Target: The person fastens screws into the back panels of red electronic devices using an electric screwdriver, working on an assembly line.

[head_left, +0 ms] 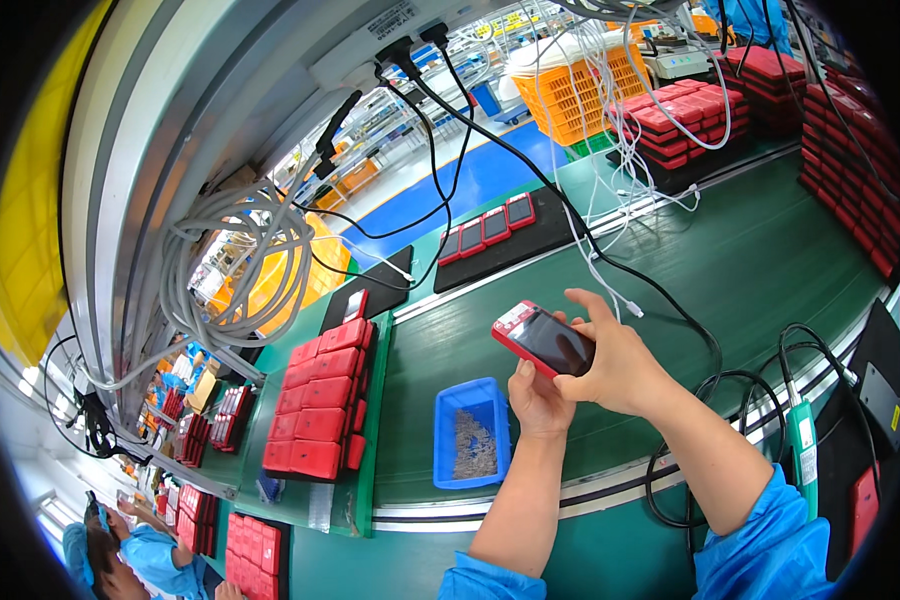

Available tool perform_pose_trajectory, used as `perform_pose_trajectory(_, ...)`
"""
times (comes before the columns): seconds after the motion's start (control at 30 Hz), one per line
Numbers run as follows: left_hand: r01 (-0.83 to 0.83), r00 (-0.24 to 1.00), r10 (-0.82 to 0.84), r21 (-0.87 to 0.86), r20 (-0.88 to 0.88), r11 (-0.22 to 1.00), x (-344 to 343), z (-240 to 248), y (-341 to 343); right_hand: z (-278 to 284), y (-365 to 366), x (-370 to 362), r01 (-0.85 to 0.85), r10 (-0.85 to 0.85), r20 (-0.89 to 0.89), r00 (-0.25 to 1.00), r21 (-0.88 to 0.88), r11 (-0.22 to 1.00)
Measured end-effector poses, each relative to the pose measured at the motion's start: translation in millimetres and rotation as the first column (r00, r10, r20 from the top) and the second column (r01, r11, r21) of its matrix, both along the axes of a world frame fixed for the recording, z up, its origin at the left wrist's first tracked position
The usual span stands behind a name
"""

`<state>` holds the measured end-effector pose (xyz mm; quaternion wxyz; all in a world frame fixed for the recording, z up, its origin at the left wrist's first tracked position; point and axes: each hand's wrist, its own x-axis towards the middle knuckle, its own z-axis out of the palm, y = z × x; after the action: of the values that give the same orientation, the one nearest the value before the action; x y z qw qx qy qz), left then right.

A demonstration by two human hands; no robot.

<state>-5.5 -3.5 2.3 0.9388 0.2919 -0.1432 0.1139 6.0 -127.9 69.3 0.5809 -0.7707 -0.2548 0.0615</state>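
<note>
A red handheld device [548, 338] with a dark glossy screen is held up over the green conveyor belt, its screen facing up. My left hand [542, 405] grips its lower edge from below, thumb against the side. Around its right end my right hand [618, 365] is closed, thumb along the near edge and index finger raised off it. The fingers behind the device are partly hidden. Just left of my forearms, a blue plastic tray [440, 440] with many small greyish pieces rests on the belt.
Red devices lie in rows on a green board [363, 470] at the left. Taller red stacks [850, 170] stand at the far right. White cables [625, 150] and a black cable [610, 262] hang across the belt. A green power tool [802, 450] lies at right. Another person [155, 550] works at lower left.
</note>
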Motion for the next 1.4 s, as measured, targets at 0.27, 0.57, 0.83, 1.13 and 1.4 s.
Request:
perform_pose_trajectory(0.27, 0.027, 0.997, -0.029, 0.025, 0.073, 0.999, 2, -3, 8, -11, 13, 4, -0.054, 0.038, 0.068, 0.997, 0.237, 0.97)
perform_pose_trajectory(0.57, 0.13, 0.987, -0.129, -0.008, 0.101, 0.991, 2, -3, 7, -14, 18, -1, 0.048, -0.069, 0.075, 0.995, 0.251, 0.967)
perform_pose_trajectory(0.83, 0.113, 0.986, -0.111, -0.007, 0.122, 0.994, 0, -2, 10, -18, 22, 2, 0.007, -0.03, 0.098, 0.995, 0.23, 0.973)
perform_pose_trajectory(1.13, 0.092, 0.989, -0.09, -0.012, 0.117, 0.996, -1, -3, 14, -26, 25, 9, -0.037, 0.016, 0.091, 0.996, 0.235, 0.971)
perform_pose_trajectory(1.4, 0.146, 0.98, -0.137, -0.053, 0.142, 0.988, 6, -8, 9, -49, 15, 32, -0.105, 0.067, 0.138, 0.988, 0.289, 0.952)
